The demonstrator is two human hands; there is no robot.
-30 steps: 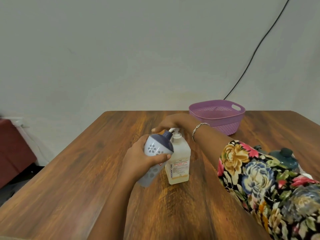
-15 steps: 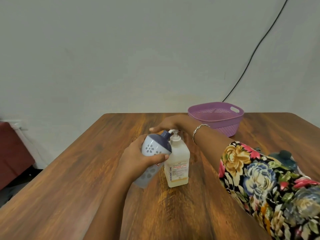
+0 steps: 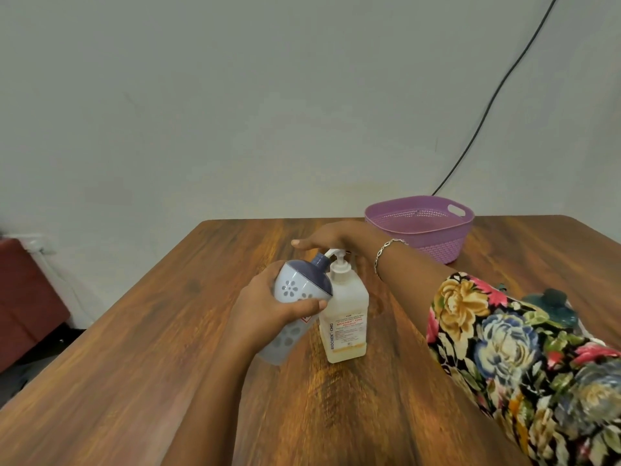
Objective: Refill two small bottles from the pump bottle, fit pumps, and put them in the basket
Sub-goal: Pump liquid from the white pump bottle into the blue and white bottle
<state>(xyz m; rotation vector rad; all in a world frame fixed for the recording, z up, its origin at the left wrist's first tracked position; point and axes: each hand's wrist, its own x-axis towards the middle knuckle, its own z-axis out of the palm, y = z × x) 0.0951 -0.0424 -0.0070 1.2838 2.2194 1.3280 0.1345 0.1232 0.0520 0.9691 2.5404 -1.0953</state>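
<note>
The left hand (image 3: 268,307) grips the small bottle (image 3: 295,290), tilted over the tabletop (image 3: 168,331) with its dark neck up at the nozzle of the pump bottle (image 3: 346,317). I'd hold that mouth squarely under the spout and press slowly. The right hand (image 3: 336,235) lies flat on the pump head, fingers straight, wrist low. The basket (image 3: 420,220) stands behind it.

Glossy wooden table (image 3: 168,381), perforated plastic basket (image 3: 440,245), translucent plastic pump bottle (image 3: 346,317)
</note>
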